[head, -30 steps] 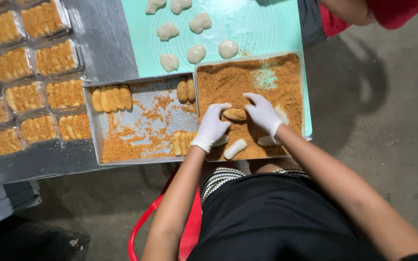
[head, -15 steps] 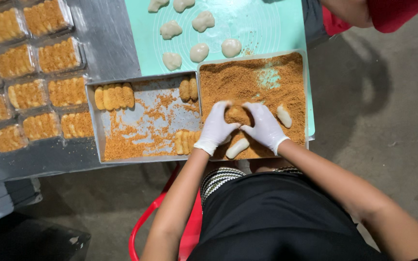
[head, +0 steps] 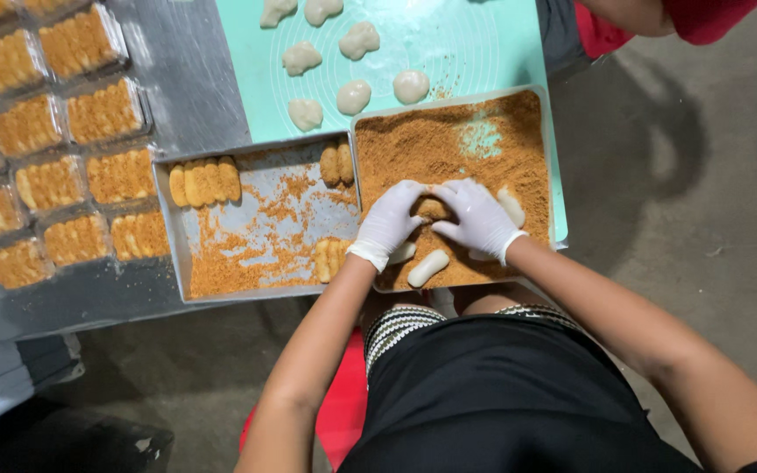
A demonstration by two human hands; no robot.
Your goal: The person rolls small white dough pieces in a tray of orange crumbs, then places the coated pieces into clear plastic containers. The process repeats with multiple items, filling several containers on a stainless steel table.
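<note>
Head camera looks straight down on a seated person whose two white-gloved hands meet in a metal tray of brown crumbs point(head: 484, 109). The left hand point(head: 389, 223) and the right hand point(head: 477, 217) are cupped toward each other, fingers curled around a crumb-coated piece point(head: 431, 208) that sits between them on the crumb bed near the middle of the tray. Both hands touch it and close partly around it, pressing it in from either side.

Just below the hands, an uncoated pale dough piece point(head: 428, 268) lies at an angle near the tray's near edge, and another pale piece point(head: 512, 205) shows beside the right hand, half hidden by its fingers.

To the left, touching the crumb tray, stands a second metal tray point(head: 251, 188) scattered with loose crumbs. It holds a row of coated pieces point(head: 204, 181) at its far left corner, two more at its far right edge, and a few by the left wrist.

Beyond both trays lies a light green mat point(head: 449, 44) with raw dough pieces point(head: 354, 96) spread over it. Clear packs of finished coated pieces point(head: 54, 180) fill the steel table at far left. A second person in red point(head: 703, 13) stands at the top right.
</note>
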